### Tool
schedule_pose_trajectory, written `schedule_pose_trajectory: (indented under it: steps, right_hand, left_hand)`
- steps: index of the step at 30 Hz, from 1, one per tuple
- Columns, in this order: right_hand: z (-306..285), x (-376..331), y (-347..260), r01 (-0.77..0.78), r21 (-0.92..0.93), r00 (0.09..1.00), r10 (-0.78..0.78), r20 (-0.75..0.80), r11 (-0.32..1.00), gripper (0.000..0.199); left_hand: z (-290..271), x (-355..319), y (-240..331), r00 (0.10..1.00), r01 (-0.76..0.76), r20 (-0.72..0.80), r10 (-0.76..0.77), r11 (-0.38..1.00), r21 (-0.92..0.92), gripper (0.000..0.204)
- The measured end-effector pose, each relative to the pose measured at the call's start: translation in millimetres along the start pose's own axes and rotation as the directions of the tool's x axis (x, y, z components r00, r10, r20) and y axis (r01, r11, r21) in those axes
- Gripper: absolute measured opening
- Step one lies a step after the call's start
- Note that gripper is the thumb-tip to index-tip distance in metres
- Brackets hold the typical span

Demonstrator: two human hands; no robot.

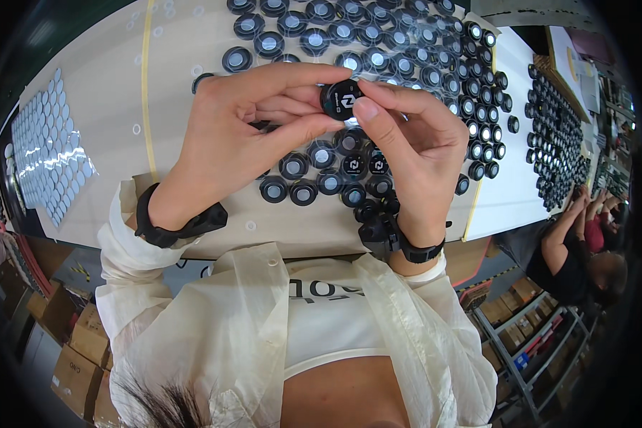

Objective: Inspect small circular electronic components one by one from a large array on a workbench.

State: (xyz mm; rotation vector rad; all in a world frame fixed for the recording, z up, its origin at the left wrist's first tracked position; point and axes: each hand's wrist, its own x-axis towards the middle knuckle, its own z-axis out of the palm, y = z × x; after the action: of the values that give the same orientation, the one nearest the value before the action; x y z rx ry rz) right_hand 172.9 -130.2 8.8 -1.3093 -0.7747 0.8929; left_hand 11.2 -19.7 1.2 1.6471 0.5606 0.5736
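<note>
Above the table, a small black round piece (341,100) with a white printed mark on its face is held between both hands. My left hand (246,118) pinches it from the left, thumb below and index finger above. From the right, my right hand (417,135) grips its edge, with the thumb against the labelled face. Many similar black round pieces (293,165) with pale round centres lie on the table under and beyond my hands. Two pieces just below the held one carry a black face with the same white mark. My hands hide some of them.
At the left lies a clear sheet of pale round stickers (53,146). Yellow tape (146,85) crosses the beige table. More black pieces (556,135) cover a white table at the right, where another person (571,250) works. Cardboard boxes (78,371) stand at lower left.
</note>
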Motion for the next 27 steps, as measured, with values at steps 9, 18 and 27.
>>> schedule_pose_trajectory:
  steps: [9, 18, 27]
  right_hand:
    - [-4.7, 6.4, 12.4, 0.216, -0.312, 0.976, -0.206, 0.067, 0.925, 0.016]
    - [-14.8, 6.6, 7.8, 0.175, -0.440, 0.979, -0.203, -0.017, 0.881, 0.021]
    - [-55.5, -3.1, -22.0, 0.175, -0.807, 0.971, 0.036, 0.235, 0.564, 0.021]
  left_hand:
    - [-0.2, -0.3, -3.3, 1.000, -0.020, -0.015, 0.021, 0.999, 0.043, 0.043]
    - [-37.2, 51.3, -3.3, 0.991, -0.092, 0.128, 0.036, 0.878, 0.469, 0.037]
    - [-113.7, 167.8, -19.5, 0.925, -0.239, 0.064, 0.375, 0.441, 0.865, 0.024]
